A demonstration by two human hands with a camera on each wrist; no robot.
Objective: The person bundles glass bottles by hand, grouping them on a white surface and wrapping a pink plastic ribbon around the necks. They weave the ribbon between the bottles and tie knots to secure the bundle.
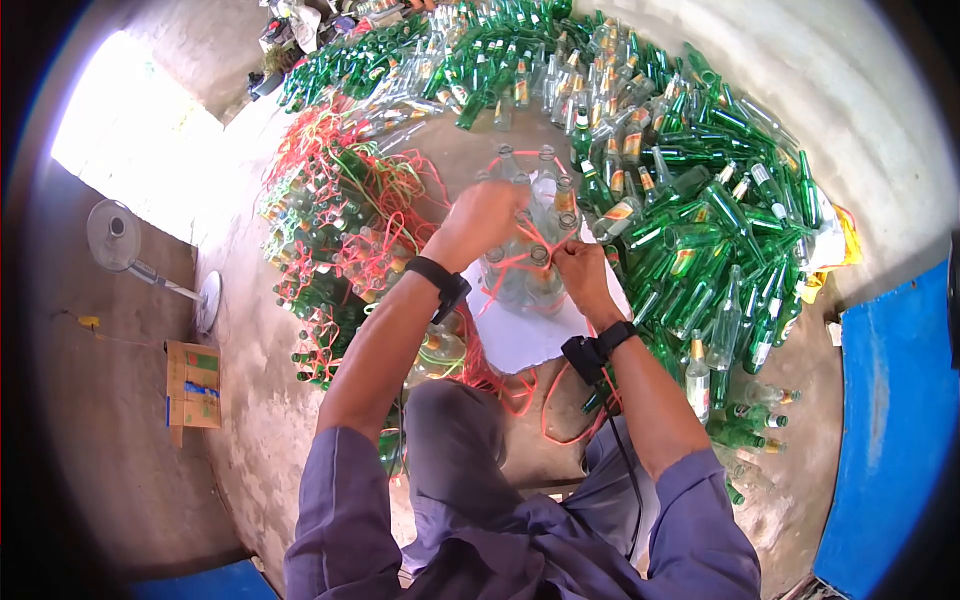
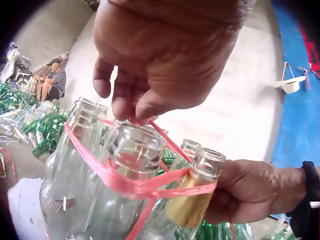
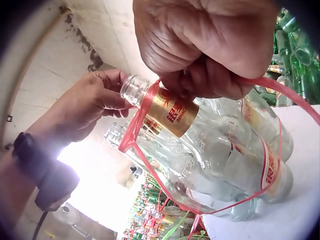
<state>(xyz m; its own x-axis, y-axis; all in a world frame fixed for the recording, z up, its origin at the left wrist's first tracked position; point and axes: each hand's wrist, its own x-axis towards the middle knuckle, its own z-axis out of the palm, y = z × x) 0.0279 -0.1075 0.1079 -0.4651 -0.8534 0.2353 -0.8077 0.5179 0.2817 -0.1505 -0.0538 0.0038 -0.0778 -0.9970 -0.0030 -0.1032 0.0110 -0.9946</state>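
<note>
Several clear glass bottles [image 1: 543,290] stand upright in a tight cluster on a white sheet [image 1: 500,345]. Pink plastic string [image 2: 132,186] runs around their necks and crosses between them in the left wrist view. Just above the mouths, my left hand [image 1: 485,220] pinches a strand of that string between thumb and fingers. My right hand [image 1: 585,275] is at the near right side of the cluster, its curled fingers gripping string beside a gold-foiled neck [image 3: 172,112]. From this fist a length of string [image 3: 287,92] trails off to the right in the right wrist view.
Bundles of string-tied bottles [image 1: 335,240] lie to the left. A big heap of loose green bottles [image 1: 720,220] curves around the right and back. A floor fan [image 1: 115,235] and a cardboard box [image 1: 193,385] stand farther left. Another person [image 2: 54,80] sits beyond the heap.
</note>
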